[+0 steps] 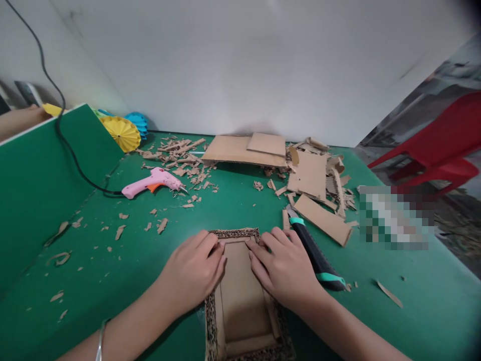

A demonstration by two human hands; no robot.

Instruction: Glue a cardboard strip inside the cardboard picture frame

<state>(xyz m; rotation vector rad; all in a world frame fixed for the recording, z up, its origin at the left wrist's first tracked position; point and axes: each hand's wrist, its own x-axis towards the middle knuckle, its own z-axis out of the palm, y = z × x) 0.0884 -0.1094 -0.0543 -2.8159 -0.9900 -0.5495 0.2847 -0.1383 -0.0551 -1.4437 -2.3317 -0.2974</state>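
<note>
A shallow rectangular cardboard frame [246, 311] with layered corrugated edges lies at the bottom middle of the head view. My left hand [195, 271] is closed on its upper left edge, fingertips curled to the inner rim. On the opposite side, my right hand [281, 265] grips the upper right edge, its index finger at the inside corner. Thin cardboard strips line the inside of the frame. Just right of my right hand lies a black and teal utility knife [313, 250], its blade end pointing away from me.
A pink glue gun [154, 183] with a black cord rests at left on the green table [124, 260]. Cardboard scraps [184, 155] and flat pieces [244, 150] lie along the back. Yellow paper fans [120, 133] are beside a green divider. A red chair [439, 135] stands at right.
</note>
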